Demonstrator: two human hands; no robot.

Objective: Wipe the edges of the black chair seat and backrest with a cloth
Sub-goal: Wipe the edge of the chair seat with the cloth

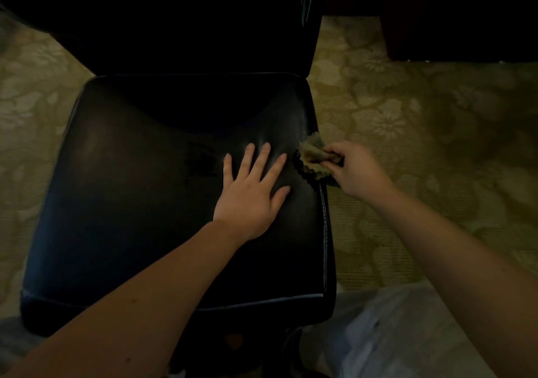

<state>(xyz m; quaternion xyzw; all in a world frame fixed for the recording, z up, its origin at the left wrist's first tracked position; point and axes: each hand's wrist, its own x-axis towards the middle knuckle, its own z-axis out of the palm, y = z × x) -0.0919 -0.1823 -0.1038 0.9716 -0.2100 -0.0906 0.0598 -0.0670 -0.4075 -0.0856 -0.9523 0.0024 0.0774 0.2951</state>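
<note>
The black leather chair seat [131, 203] fills the middle of the view, with its dark backrest [189, 19] rising behind it. My left hand [253, 191] lies flat on the right part of the seat, fingers straight and spread. My right hand [355, 171] grips a crumpled olive-green cloth [313, 157] and holds it against the seat's right edge, about halfway along. The cloth touches the stitched edge seam [324, 217].
A patterned yellowish carpet [422, 115] surrounds the chair. A dark wooden piece of furniture [465, 13] stands at the back right. My light-coloured trouser leg [407, 334] is at the lower right, close to the seat's front corner.
</note>
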